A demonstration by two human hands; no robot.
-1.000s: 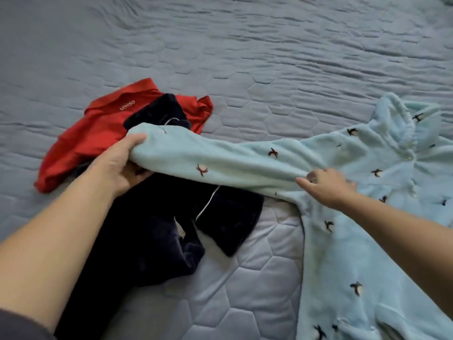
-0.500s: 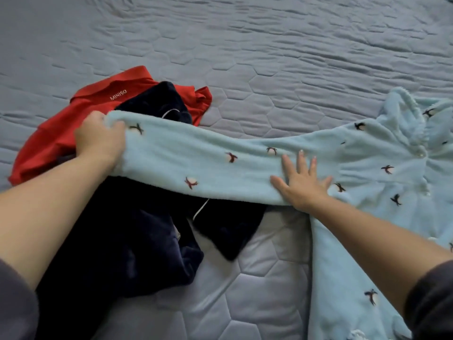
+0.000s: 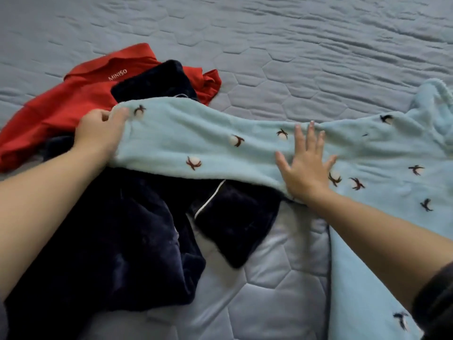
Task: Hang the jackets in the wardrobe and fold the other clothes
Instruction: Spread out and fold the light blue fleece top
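A light blue fleece top (image 3: 382,168) with small dark bird prints lies on the bed at the right, its sleeve (image 3: 196,138) stretched out leftwards over the other clothes. My left hand (image 3: 100,133) grips the sleeve's cuff end. My right hand (image 3: 306,168) lies flat on the sleeve near the shoulder, fingers spread. Under the sleeve lies a dark navy fleece garment (image 3: 122,241) with white piping. A red garment (image 3: 73,101) marked MINISO lies behind it at the left.
Everything rests on a grey-blue quilted bedspread (image 3: 294,57) with a hexagon pattern, which stretches away to the back and right. No wardrobe or hanger is in view.
The sleeve has been pulled out flat and straight to the left. My right hand went from pinching the fabric to pressing flat on it with fingers spread.
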